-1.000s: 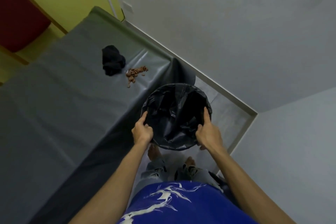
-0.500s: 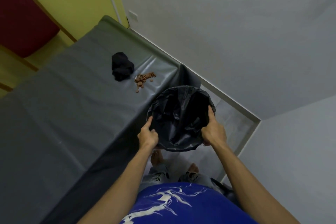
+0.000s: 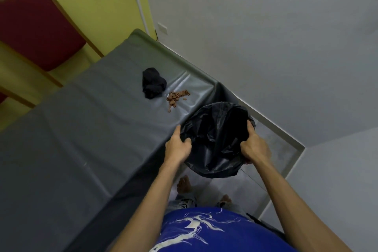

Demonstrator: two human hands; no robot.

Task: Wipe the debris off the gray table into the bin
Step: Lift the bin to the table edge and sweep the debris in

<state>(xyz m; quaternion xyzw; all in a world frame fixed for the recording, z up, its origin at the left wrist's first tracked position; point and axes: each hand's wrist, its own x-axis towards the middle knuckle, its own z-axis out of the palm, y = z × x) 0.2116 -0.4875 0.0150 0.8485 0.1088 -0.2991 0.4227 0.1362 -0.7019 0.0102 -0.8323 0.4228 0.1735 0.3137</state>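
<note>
A round bin (image 3: pixel 216 139) lined with a black plastic bag hangs beside the near right edge of the gray table (image 3: pixel 81 129). My left hand (image 3: pixel 177 145) grips its left rim and my right hand (image 3: pixel 254 145) grips its right rim. A small pile of brown debris (image 3: pixel 177 97) lies on the table just beyond the bin. A crumpled black cloth (image 3: pixel 153 83) sits on the table to the left of the debris, close to it.
A red padded chair (image 3: pixel 34 26) stands against the yellow wall past the table's far left side. Gray walls close in on the right. My bare feet (image 3: pixel 184 184) stand on the pale floor under the bin.
Both hands have carried the bin up and closer to the table edge and the debris. The view has tilted, showing more of the chair.
</note>
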